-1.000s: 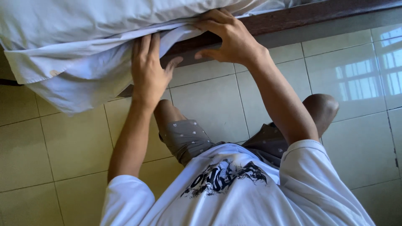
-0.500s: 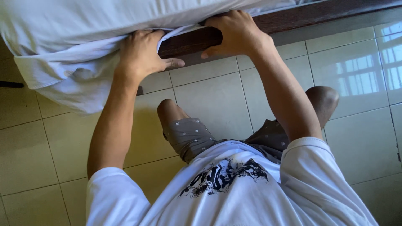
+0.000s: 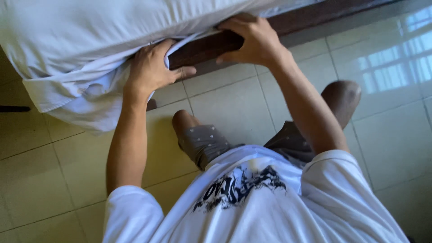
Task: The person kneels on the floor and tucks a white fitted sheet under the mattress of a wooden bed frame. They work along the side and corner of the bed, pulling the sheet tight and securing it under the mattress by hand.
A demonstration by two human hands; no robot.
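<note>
Left hand (image 3: 150, 69) now higher, fingers (image 3: 155, 49) tucked under white sheet (image 3: 76, 96).

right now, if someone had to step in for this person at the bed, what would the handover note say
Left hand: fingers pushed in under the mattress, pressing the white bed sheet into the gap above the dark wooden bed frame; thumb out along the frame.
Right hand: fingers curled under the mattress edge, seemingly lifting it, palm over the frame.
Done: between the two hands only a thin strip of sheet shows above the frame.
Left: a loose fold of sheet hangs down at the corner, left of the left hand, over the tiled floor.
</note>
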